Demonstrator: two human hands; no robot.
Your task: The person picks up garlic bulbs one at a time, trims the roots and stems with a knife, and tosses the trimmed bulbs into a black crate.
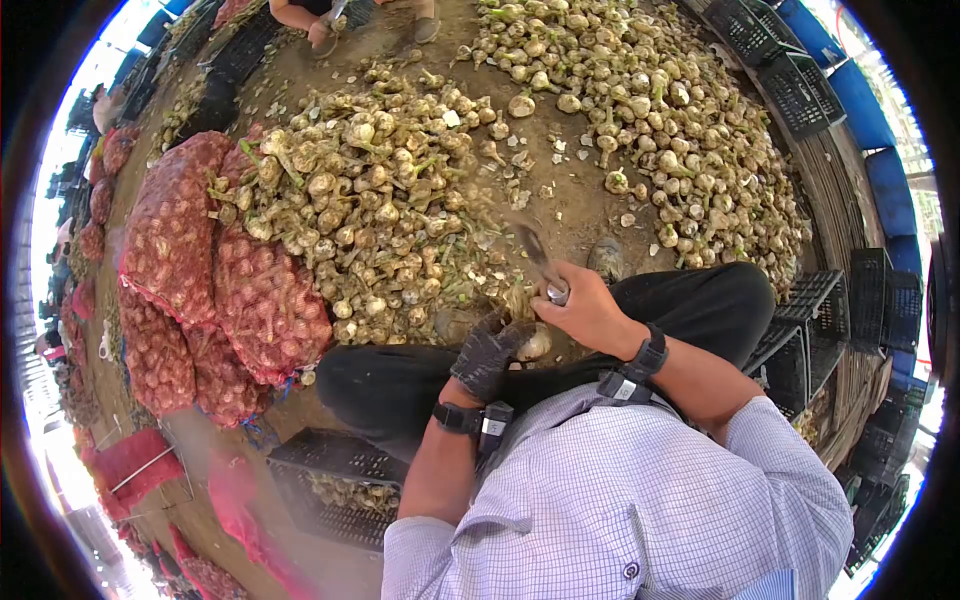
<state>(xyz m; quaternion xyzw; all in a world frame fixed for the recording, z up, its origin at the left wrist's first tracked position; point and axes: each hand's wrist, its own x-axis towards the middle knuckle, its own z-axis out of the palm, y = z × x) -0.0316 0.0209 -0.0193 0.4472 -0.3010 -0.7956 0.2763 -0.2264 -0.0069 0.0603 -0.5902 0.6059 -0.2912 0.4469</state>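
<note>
My left hand (489, 352), in a dark glove, is closed round the stem of a garlic bulb (535, 343) between my knees. The bulb hangs on the near side of the fingers. My bare right hand (583, 308) grips the handle of a knife (541, 258), just right of the glove. Its blade points up and away, slightly blurred. Beyond my hands lies a large heap of garlic (370, 200), with loose skins and cut bits around it.
Another garlic heap (680, 150) spreads at the right. Full red mesh sacks (260, 300) stand at the left. Black crates (800, 95) line the right side; another crate (340, 470) holding garlic is by my left elbow. Another person's hand (322, 35) shows at the top.
</note>
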